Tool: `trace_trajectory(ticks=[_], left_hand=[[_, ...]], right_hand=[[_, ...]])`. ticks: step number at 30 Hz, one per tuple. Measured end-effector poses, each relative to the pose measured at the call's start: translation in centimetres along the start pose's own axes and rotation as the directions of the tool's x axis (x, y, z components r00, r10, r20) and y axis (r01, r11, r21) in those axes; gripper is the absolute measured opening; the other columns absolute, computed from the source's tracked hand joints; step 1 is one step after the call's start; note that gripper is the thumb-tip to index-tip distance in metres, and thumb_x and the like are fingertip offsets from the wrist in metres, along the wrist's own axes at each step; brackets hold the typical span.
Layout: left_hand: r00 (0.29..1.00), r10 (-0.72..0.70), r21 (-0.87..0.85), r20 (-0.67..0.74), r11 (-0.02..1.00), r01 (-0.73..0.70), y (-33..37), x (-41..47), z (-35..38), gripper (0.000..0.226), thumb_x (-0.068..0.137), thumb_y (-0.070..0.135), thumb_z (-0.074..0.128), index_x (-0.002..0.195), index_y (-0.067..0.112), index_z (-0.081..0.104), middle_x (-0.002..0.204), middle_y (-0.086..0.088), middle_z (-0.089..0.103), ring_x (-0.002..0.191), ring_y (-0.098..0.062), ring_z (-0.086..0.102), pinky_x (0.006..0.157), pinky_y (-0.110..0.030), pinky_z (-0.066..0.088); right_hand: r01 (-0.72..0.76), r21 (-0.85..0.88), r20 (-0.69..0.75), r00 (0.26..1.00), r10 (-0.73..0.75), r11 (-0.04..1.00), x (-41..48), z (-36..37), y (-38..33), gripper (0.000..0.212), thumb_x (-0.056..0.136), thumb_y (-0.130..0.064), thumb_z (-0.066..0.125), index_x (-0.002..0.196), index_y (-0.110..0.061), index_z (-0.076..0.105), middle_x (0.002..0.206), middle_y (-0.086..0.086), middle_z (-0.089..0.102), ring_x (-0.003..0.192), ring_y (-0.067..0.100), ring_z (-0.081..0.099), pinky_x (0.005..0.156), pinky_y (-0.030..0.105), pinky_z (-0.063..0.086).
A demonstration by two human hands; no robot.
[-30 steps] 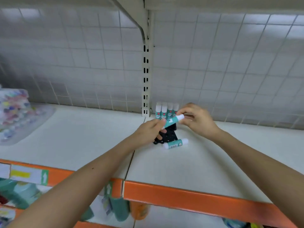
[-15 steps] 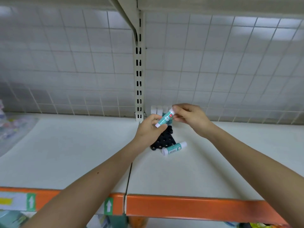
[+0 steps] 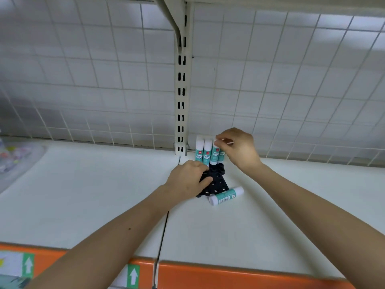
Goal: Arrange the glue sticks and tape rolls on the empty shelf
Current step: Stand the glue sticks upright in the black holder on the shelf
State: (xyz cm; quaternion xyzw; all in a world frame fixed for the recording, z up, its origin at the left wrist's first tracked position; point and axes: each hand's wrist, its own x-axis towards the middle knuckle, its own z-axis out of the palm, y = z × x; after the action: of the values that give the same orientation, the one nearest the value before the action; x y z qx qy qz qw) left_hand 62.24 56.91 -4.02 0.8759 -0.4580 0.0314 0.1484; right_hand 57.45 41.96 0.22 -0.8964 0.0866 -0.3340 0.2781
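Head view: our right hand pinches teal-white glue stick upright; left hand fingers pressed on black holed plastic tray; seat it straight down.

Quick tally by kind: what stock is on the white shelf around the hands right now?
Upright glue sticks in the black holder: 4 visible, the one under the right hand partly hidden
Glue stick lying flat: 1
Black holder tray, left hand on it: 1
Tape rolls: 0 visible
Total: 6

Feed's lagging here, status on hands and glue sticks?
Right hand pinching an upright stick in the back row. Left hand on the black holder. One loose stick lying beside it. Nothing blocking.
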Motion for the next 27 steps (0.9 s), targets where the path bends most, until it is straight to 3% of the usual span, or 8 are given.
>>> trace_trajectory(ticks=[3, 11, 14, 16, 18, 20, 23, 27], left_hand=[[1.000, 0.008, 0.020, 0.005, 1.000, -0.008, -0.1, 0.0, 0.2, 0.039, 0.094, 0.038, 0.042, 0.126, 0.017, 0.050, 0.127, 0.000, 0.053, 0.117, -0.019, 0.045, 0.091, -0.033, 0.042], [1.000, 0.012, 0.026, -0.008, 1.000, -0.012, 0.1, 0.1, 0.1, 0.038, 0.094, 0.037, 0.041, 0.123, 0.015, 0.053, 0.125, -0.001, 0.054, 0.115, -0.019, 0.045, 0.088, -0.033, 0.042], [1.000, 0.012, 0.035, 0.002, 0.999, -0.012, 0.2, 0.4, -0.3, 0.034, 0.096, 0.034, 0.037, 0.115, 0.015, 0.058, 0.120, -0.001, 0.057, 0.111, -0.019, 0.048, 0.083, -0.033, 0.043], [1.000, 0.005, -0.002, -0.022, 1.000, -0.005, 0.1, 0.5, -0.6, 0.032, 0.096, 0.030, 0.035, 0.111, 0.015, 0.059, 0.117, -0.001, 0.059, 0.108, -0.019, 0.050, 0.083, -0.034, 0.046], [0.998, 0.017, -0.033, -0.054, 0.999, -0.019, 0.1, 0.3, -0.6, 0.031, 0.096, 0.028, 0.036, 0.113, 0.016, 0.059, 0.117, 0.000, 0.059, 0.109, -0.018, 0.050, 0.084, -0.035, 0.047], [0.997, 0.032, -0.054, -0.070, 0.998, -0.036, 0.1, 0.0, -0.5, 0.030, 0.096, 0.027, 0.037, 0.115, 0.019, 0.058, 0.118, 0.002, 0.059, 0.109, -0.017, 0.050, 0.085, -0.035, 0.047], [0.995, 0.028, -0.084, -0.097, 0.996, -0.036, 0.2, -0.2, -0.5, 0.028, 0.096, 0.027, 0.039, 0.115, 0.020, 0.059, 0.116, 0.004, 0.060, 0.107, -0.017, 0.052, 0.084, -0.035, 0.047], [0.991, 0.017, -0.140, -0.135, 0.990, -0.036, 0.6, -0.2, -0.1, 0.026, 0.095, 0.026, 0.041, 0.110, 0.020, 0.061, 0.110, 0.005, 0.063, 0.098, -0.016, 0.055, 0.076, -0.028, 0.044]], right_hand=[[0.058, -0.035, 0.002, 0.998, -0.058, 0.998, 0.0, 0.5, 0.3, 0.010, 0.079, -0.006, 0.065, 0.084, 0.002, 0.071, 0.090, 0.017, 0.066, 0.084, 0.027, 0.062, 0.080, 0.041, 0.050], [0.086, -0.131, 0.068, 0.995, -0.078, 0.988, -0.1, 1.3, 0.8, 0.015, 0.083, -0.010, 0.062, 0.084, 0.004, 0.069, 0.090, 0.018, 0.059, 0.076, 0.030, 0.060, 0.071, 0.035, 0.047], [0.073, -0.163, 0.127, 0.991, -0.052, 0.984, 0.1, 0.6, 0.5, 0.018, 0.084, -0.011, 0.060, 0.096, 0.000, 0.068, 0.101, 0.017, 0.063, 0.086, 0.031, 0.061, 0.080, 0.038, 0.048], [0.051, -0.161, 0.182, 0.983, -0.021, 0.986, -0.1, -0.5, 0.2, 0.026, 0.086, -0.013, 0.058, 0.111, -0.007, 0.063, 0.113, 0.010, 0.064, 0.094, 0.026, 0.062, 0.086, 0.028, 0.044], [0.020, -0.072, 0.237, 0.971, -0.003, 0.997, -1.3, -1.8, 0.3, 0.033, 0.085, -0.014, 0.061, 0.117, -0.013, 0.060, 0.117, 0.002, 0.063, 0.089, 0.019, 0.062, 0.079, 0.012, 0.042], [-0.043, 0.004, 0.358, 0.933, 0.039, 0.999, -2.9, -3.2, 0.8, 0.030, 0.081, -0.017, 0.067, 0.110, -0.016, 0.064, 0.113, -0.001, 0.063, 0.080, 0.014, 0.061, 0.075, 0.009, 0.043], [-0.134, -0.074, 0.560, 0.815, 0.152, 0.988, -4.8, -4.9, 2.0, 0.018, 0.074, -0.028, 0.073, 0.091, -0.028, 0.068, 0.096, -0.008, 0.066, 0.080, 0.009, 0.062, 0.080, 0.021, 0.051], [-0.112, -0.126, 0.661, 0.731, 0.167, 0.986, -6.0, -5.5, 3.0, 0.016, 0.072, -0.033, 0.075, 0.086, -0.034, 0.068, 0.082, -0.017, 0.064, 0.079, 0.005, 0.057, 0.076, 0.020, 0.048]])
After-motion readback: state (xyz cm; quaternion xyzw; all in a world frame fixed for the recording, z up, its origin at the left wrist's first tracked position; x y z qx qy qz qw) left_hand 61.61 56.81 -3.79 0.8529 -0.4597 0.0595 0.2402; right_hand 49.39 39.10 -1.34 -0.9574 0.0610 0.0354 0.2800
